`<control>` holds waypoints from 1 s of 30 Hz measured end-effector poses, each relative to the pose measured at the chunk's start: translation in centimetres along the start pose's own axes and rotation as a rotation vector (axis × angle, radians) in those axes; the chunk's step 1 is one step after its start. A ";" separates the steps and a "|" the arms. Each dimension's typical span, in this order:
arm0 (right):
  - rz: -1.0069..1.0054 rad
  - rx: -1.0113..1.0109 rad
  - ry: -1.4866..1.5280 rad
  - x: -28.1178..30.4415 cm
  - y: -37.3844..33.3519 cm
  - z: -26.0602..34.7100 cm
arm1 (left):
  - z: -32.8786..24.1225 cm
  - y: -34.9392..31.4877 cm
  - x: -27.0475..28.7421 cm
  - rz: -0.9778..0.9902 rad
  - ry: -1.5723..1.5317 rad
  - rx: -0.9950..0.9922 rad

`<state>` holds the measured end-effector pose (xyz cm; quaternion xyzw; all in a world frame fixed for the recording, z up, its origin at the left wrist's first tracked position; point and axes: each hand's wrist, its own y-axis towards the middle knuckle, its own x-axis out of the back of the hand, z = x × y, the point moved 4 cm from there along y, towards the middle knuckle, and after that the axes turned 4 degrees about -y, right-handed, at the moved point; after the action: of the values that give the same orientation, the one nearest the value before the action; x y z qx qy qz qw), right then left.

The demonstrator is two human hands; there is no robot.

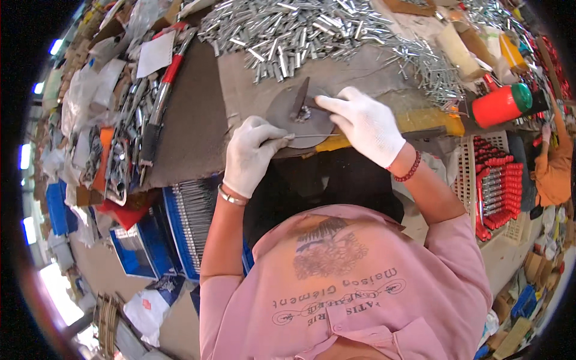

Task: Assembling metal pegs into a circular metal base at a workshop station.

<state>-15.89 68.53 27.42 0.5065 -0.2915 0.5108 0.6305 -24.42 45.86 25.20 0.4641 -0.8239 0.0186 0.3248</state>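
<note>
My left hand, in a white glove, pinches a thin metal rod that lies crosswise over the near part of a round grey disc. A dark flat lever rises from the disc's middle, beside a small cluster of shiny metal bits. My right hand, gloved too, is over the disc's right edge. Its forefinger reaches out close to the lever, with the thumb apart below; whether that fingertip touches the lever I cannot tell. The rod's right end stops short of this hand.
Loose metal sockets and rods are heaped along the far bench, with thinner pins to the right. A red jar with green lid stands right, above a crate of red-handled tools. Blue bins sit lower left. Another person's arm shows far right.
</note>
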 end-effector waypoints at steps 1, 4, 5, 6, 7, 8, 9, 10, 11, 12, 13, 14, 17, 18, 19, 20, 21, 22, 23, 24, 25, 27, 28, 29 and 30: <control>-0.029 0.036 -0.141 0.0 0.3 0.1 | 0.5 0.0 -0.2 0.036 -0.011 0.017; 0.035 0.062 -0.162 0.1 -0.4 2.0 | 0.8 -0.3 -0.1 0.060 -0.010 0.011; 0.073 0.090 -0.080 -0.5 -0.9 2.6 | 1.0 -0.4 -0.1 0.059 -0.008 0.017; 0.105 0.017 -0.060 -1.1 -1.6 3.0 | 1.1 -0.5 -0.2 0.060 -0.008 0.021; 0.138 -0.056 -0.039 -1.7 -2.2 3.2 | 1.1 -0.7 -0.1 0.059 -0.008 0.024; 0.128 -0.090 0.029 -1.9 -2.5 3.3 | 0.9 -0.9 0.0 0.046 -0.012 0.023; 0.132 -0.088 0.028 -2.1 -2.8 3.4 | 0.9 -1.0 0.0 0.032 -0.018 0.022; 0.222 -0.147 0.175 -2.7 -3.3 3.3 | 0.7 -1.2 -0.1 0.030 -0.019 0.026; 0.313 -0.207 0.321 -3.2 -3.7 3.2 | 0.2 -1.5 -0.1 -0.049 -0.005 -0.005; 0.371 -0.243 0.436 -3.4 -3.9 3.4 | -0.3 -2.0 -0.3 -0.127 0.008 -0.036; 0.375 -0.241 0.438 -3.3 -3.9 3.7 | -0.6 -3.0 -0.6 -0.239 -0.005 -0.031; 0.440 -0.335 0.597 -3.5 -4.2 3.9 | -0.8 -3.9 -1.3 -0.238 -0.078 0.122; 0.577 -0.522 0.866 -3.8 -4.8 4.5 | -1.4 -5.2 -2.4 -0.148 -0.265 0.420; 0.604 -0.593 0.947 -3.8 -5.0 4.8 | -1.4 -5.4 -2.6 -0.137 -0.352 0.554; 0.630 -0.664 1.026 -3.9 -5.2 4.9 | -1.2 -5.6 -2.7 -0.126 -0.440 0.686; 0.638 -0.660 1.027 -4.0 -5.3 5.1 | -1.0 -5.5 -2.8 -0.109 -0.503 0.709; 0.653 -0.699 1.066 -4.1 -5.5 5.2 | -0.9 -5.7 -2.7 -0.117 -0.500 0.714; 0.668 -0.739 1.104 -4.3 -5.6 5.4 | -0.7 -5.8 -2.7 -0.103 -0.536 0.723; 0.676 -0.732 1.104 -4.5 -5.7 5.7 | -0.6 -5.8 -2.6 -0.090 -0.572 0.730; 0.641 -0.702 1.112 -4.5 -5.7 6.0 | -0.5 -5.9 -2.6 -0.080 -0.622 0.724; 0.606 -0.671 1.118 -4.5 -5.7 6.4 | -0.6 -6.1 -2.4 -0.091 -0.621 0.728; 0.608 -0.624 1.052 -4.6 -5.4 7.3 | -0.9 -6.5 -2.0 -0.142 -0.680 0.743; 0.601 -0.583 0.986 -4.7 -5.1 7.9 | -1.2 -6.7 -1.6 -0.158 -0.697 0.757; 0.531 -0.482 0.917 -5.1 -5.2 8.1 | -1.2 -6.9 -1.4 -0.179 -0.738 0.738; 0.471 -0.365 0.857 -5.7 -5.3 8.3 | -1.2 -7.3 -0.9 -0.220 -0.771 0.722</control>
<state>-11.37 58.95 23.21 0.0547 -0.1975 0.7412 0.6393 -17.84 42.80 23.70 0.6031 -0.7710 0.0946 -0.1812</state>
